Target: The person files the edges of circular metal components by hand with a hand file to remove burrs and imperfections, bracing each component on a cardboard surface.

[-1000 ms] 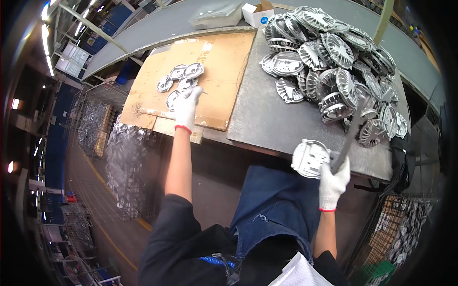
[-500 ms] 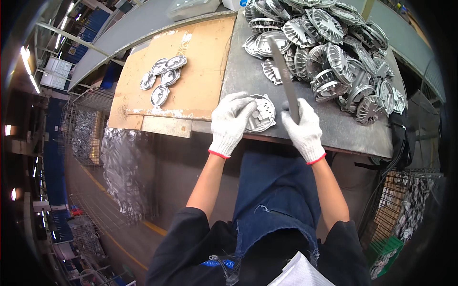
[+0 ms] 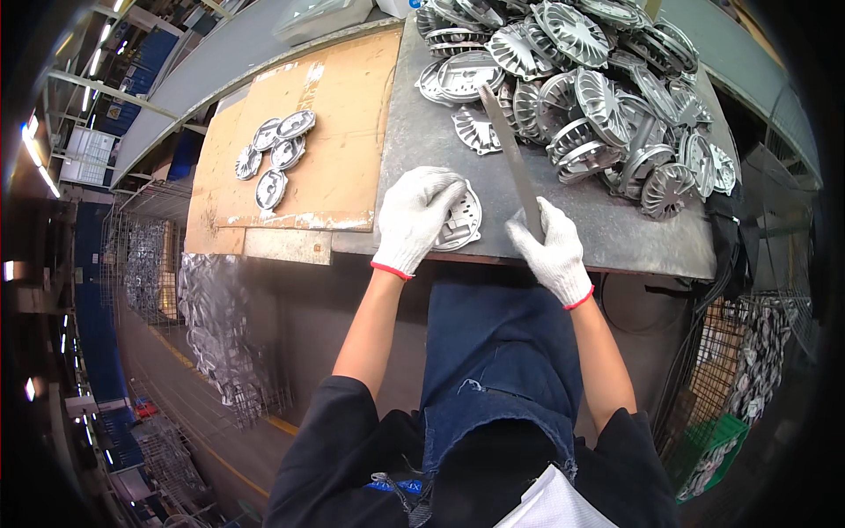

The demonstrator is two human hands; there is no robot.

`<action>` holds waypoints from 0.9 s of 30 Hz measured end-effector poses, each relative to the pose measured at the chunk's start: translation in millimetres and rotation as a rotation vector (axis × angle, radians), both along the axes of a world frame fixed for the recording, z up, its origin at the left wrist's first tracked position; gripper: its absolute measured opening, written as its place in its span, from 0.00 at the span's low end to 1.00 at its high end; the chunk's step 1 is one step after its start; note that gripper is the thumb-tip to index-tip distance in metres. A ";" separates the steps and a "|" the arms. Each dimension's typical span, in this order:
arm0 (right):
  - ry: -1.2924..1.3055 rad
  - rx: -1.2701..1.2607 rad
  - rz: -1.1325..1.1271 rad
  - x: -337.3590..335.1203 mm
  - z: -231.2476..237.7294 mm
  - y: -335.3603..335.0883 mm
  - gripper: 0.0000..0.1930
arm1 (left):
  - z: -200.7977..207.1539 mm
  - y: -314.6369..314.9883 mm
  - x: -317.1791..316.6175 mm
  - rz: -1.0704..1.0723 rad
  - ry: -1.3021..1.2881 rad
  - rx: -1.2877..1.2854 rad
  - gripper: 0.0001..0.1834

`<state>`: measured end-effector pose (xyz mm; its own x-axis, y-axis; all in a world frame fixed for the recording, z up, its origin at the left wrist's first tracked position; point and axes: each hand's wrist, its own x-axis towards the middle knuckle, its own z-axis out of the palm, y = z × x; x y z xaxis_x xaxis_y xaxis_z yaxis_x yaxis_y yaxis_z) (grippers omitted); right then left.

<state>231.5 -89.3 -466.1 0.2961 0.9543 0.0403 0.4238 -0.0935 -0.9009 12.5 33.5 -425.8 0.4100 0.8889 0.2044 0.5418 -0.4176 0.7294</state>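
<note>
A round silver metal casting (image 3: 465, 218) with raised ribs and small holes lies at the near edge of the grey work table (image 3: 493, 195). My left hand (image 3: 415, 218), in a white knit glove with a red cuff, is closed on the casting's left side and hides part of it. To the right, my gloved right hand (image 3: 553, 251) is wrapped round the lower end of a long flat metal file (image 3: 512, 160). The file points up and away to the left, its blade apart from the casting.
A large heap of finned round castings (image 3: 607, 97) covers the table's far right. Several castings (image 3: 273, 189) lie on a cardboard sheet (image 3: 343, 114) at the left. Wire baskets of parts (image 3: 145, 273) stand on the floor at left, with a green crate (image 3: 709, 453) at lower right.
The whole view has shifted, so the table and castings sit further left. My left hand now covers more of the casting. The file stays in my right hand.
</note>
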 end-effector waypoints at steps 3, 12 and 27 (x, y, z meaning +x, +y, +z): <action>0.042 -0.083 0.130 5.9 16.9 -0.3 0.25 | -5.1 -0.1 2.6 -0.025 0.055 0.133 0.11; -0.166 -0.235 0.088 -18.0 114.8 -11.8 0.24 | -16.0 4.4 -8.0 -0.132 0.028 0.216 0.12; -0.463 -0.118 0.088 -25.4 106.4 -27.2 0.21 | -28.6 -7.8 2.8 0.079 0.029 0.250 0.11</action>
<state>206.1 -116.4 -359.7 0.1900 0.9810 0.0391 0.7887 -0.1288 -0.6011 15.3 25.7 -454.4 0.3501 0.8417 0.4110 0.5989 -0.5385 0.5927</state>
